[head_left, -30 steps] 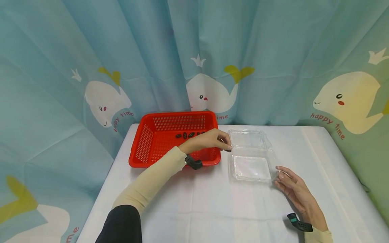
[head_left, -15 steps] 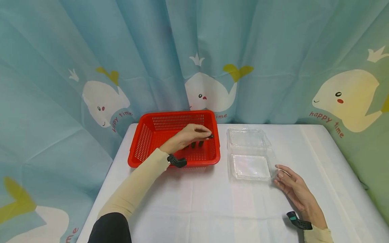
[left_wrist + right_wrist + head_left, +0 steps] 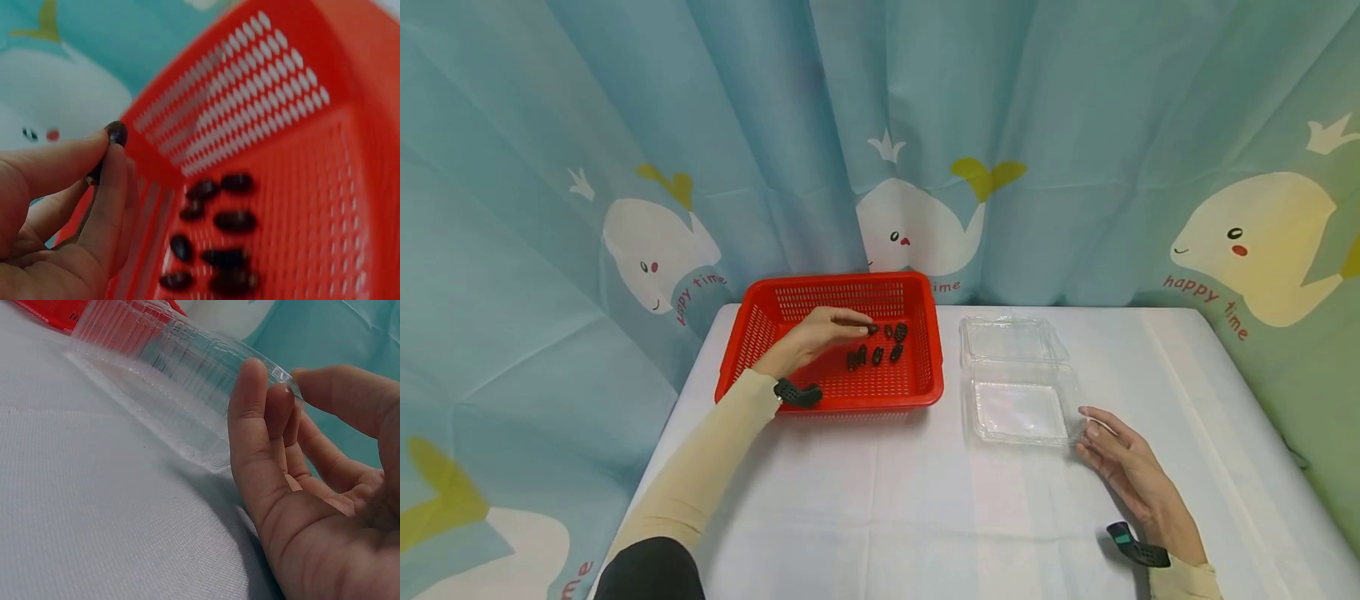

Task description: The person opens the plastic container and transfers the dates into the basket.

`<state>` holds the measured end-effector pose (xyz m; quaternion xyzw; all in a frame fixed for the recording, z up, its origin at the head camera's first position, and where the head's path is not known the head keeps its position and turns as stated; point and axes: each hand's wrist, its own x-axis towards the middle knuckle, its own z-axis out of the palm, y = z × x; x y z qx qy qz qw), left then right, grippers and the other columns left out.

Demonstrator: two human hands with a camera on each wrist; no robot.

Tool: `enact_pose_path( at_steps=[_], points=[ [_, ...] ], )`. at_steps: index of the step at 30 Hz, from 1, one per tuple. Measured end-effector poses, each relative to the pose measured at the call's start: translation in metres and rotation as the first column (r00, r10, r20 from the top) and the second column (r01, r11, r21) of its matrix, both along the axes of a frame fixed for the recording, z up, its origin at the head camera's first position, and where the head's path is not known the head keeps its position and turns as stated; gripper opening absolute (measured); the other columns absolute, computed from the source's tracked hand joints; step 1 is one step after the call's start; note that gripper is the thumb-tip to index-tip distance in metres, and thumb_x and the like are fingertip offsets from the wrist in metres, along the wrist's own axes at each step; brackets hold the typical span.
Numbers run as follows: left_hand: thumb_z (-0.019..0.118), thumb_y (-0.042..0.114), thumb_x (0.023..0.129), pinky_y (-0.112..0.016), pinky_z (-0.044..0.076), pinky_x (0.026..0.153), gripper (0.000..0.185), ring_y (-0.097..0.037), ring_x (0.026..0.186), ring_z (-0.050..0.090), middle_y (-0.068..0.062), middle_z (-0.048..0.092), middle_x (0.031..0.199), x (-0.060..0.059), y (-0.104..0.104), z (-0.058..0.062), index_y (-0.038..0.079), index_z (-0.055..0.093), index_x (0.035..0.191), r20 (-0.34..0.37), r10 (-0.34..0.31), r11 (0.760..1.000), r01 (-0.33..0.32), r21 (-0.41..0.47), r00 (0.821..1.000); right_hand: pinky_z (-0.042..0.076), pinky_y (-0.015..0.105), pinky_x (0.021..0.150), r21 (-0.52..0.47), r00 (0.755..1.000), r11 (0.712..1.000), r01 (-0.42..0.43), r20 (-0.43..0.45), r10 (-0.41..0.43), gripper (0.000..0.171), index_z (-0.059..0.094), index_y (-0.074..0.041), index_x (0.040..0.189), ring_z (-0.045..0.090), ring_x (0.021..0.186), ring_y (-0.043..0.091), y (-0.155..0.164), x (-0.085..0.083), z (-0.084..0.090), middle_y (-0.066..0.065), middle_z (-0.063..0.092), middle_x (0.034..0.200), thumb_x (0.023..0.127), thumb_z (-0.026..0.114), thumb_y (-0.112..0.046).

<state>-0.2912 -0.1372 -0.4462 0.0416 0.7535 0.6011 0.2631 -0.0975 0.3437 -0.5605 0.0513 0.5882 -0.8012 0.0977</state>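
Left hand over the red basket, thumb and forefinger pinched together on one dark date, held above the basket floor and near the far wall. More dark dates loose on the perforated floor below, bunched toward the right half of the basket (a scatter of about eight in the left wrist view, some touching, some apart). A black wrist strap at the cuff of a cream sleeve, hanging over the basket's near rim.

Right hand flat on the table, palm up and fingers relaxed, fingertips against the near right corner of the clear clamshell box. Not gripping, only touching the rim. Box open, lid folded back flat toward the curtain, tray part nearer the person; nothing visible inside.

Basket and box side by side at the far half of the table, basket left, box right, a narrow gap between them. Table covered with a white cloth, faintly creased in straight fold lines.

Behind and to both sides, a pale blue curtain in loose folds, printed with white whales, yellow tails, small crowns and the words "happy time" in red. At far right, a green stretch of the same fabric.
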Motion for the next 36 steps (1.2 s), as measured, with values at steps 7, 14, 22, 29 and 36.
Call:
enact_pose_path(
  at_steps=[7,14,22,29,36],
  points=[
    [0.069,0.012,0.1,-0.045,0.048,0.116,0.037,-0.024,0.122,0.068,-0.016,0.064,0.142,-0.01,-0.018,-0.011,0.001,0.067,0.136,-0.021,0.062,0.993,-0.064,-0.096,0.998,0.06,0.021,0.087,-0.017,1.0,1.0,-0.011,-0.002,0.011,0.034,0.063,-0.028,0.128,0.068,0.091,0.004,0.001,0.0,0.0,-0.009,0.069,0.1,0.108,0.051,-0.003],
    [0.069,0.016,0.102,-0.037,0.061,0.098,0.034,-0.016,0.094,0.072,-0.017,0.07,0.129,-0.02,-0.032,-0.015,-0.002,0.07,0.13,-0.007,0.095,0.97,-0.094,-0.224,0.995,0.06,0.021,0.087,-0.025,1.0,1.0,0.001,0.002,-0.001,0.034,0.064,-0.028,0.127,0.069,0.091,0.004,-0.001,0.0,0.0,-0.008,0.07,0.099,0.108,0.051,-0.003],
    [0.069,0.019,0.101,-0.027,0.058,0.077,0.029,-0.018,0.08,0.067,-0.011,0.075,0.102,-0.021,-0.04,-0.013,-0.006,0.075,0.114,-0.049,-0.027,0.926,0.007,-0.377,0.998,0.06,0.021,0.087,-0.04,1.0,0.999,0.002,-0.003,-0.002,0.034,0.064,-0.026,0.128,0.068,0.091,0.004,0.0,0.001,0.002,-0.008,0.07,0.099,0.108,0.05,-0.002],
    [0.07,0.017,0.1,-0.029,0.056,0.074,0.027,-0.019,0.074,0.063,-0.011,0.076,0.096,-0.024,-0.044,-0.024,-0.008,0.077,0.108,-0.076,-0.051,0.903,0.014,-0.429,0.996,0.061,0.022,0.087,-0.045,1.0,0.999,-0.005,-0.011,0.004,0.035,0.063,-0.026,0.129,0.068,0.092,0.005,0.0,0.001,0.0,-0.007,0.07,0.099,0.108,0.049,-0.002],
    [0.071,0.013,0.099,-0.028,0.057,0.071,0.023,-0.018,0.074,0.063,-0.014,0.076,0.102,-0.022,-0.045,-0.031,-0.006,0.076,0.11,-0.107,-0.092,0.877,0.029,-0.48,0.99,0.06,0.02,0.088,-0.026,1.0,1.0,-0.018,-0.009,0.018,0.036,0.064,-0.029,0.128,0.069,0.092,0.002,0.001,0.0,0.0,-0.01,0.07,0.099,0.109,0.048,-0.003]
  ],
)
